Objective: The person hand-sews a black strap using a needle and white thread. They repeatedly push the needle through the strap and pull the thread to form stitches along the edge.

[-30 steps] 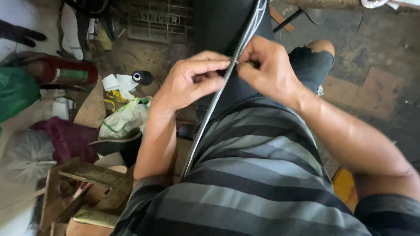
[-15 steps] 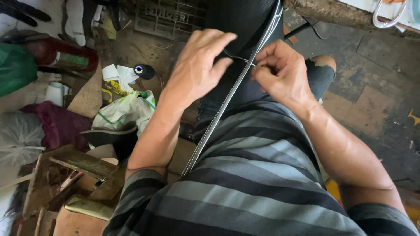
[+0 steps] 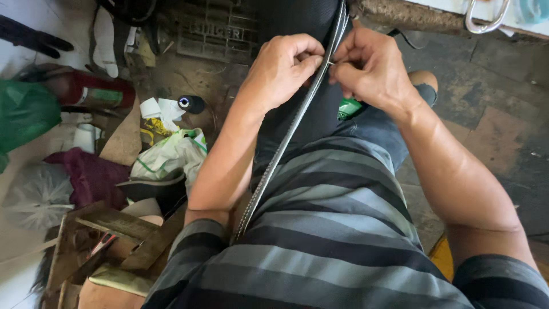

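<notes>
A large black fabric piece with a grey zipper strip along its edge lies over my lap. The strip runs from my striped shirt up to the top of the view. My left hand pinches the strip from the left. From the right, my right hand pinches the same spot, and a thin needle or thread shows between the fingertips. The two hands almost touch. A small green object sits under my right wrist.
Clutter fills the floor at left: a red can, a dark thread spool, a crumpled white and green bag, maroon cloth, a green bag, wooden scraps. A dark metal grate lies behind. Worn tiles lie at right.
The hands have drawn together again on the strip after the left hand opened over it half a second ago. The view has shifted slightly.
</notes>
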